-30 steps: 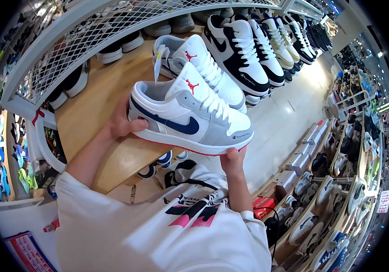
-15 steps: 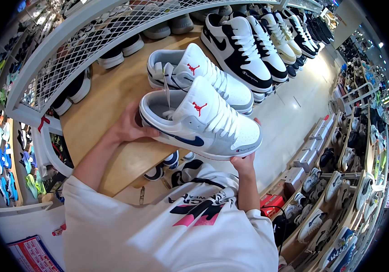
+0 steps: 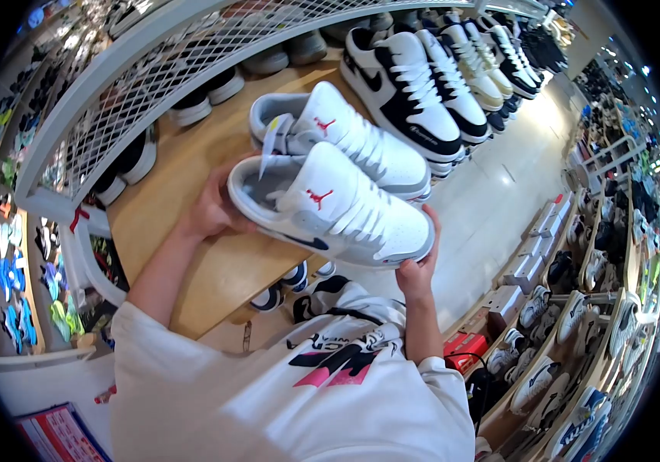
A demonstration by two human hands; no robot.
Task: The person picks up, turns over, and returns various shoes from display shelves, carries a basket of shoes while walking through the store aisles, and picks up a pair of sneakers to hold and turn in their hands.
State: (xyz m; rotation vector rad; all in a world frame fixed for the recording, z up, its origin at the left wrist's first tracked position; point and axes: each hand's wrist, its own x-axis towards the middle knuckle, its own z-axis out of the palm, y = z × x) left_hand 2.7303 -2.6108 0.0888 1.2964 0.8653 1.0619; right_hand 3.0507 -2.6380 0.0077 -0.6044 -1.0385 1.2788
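Note:
Both my hands hold a pair of white and grey sneakers above the edge of a wooden shelf [image 3: 214,285]. My left hand [image 3: 222,202] grips the heel side of the near sneaker [image 3: 330,204], which has a navy swoosh and a red logo on its tongue. Around the toe end, my right hand [image 3: 421,262] has its thumb underneath and its fingers at the far side. Right behind lies the far sneaker [image 3: 368,142], side by side with the near one. A white tag [image 3: 270,142] hangs over the near sneaker's opening.
Black-and-white sneakers [image 3: 411,92] stand in a row at the back of the shelf. A white mesh rack [image 3: 137,92] curves along the far side. On the right are shoe racks [image 3: 530,369], a red box [image 3: 464,348] and white boxes [image 3: 526,258].
The near sneaker has tilted, showing more of its top and less of its side swoosh. My right hand's fingers have come round to the far side of the toe.

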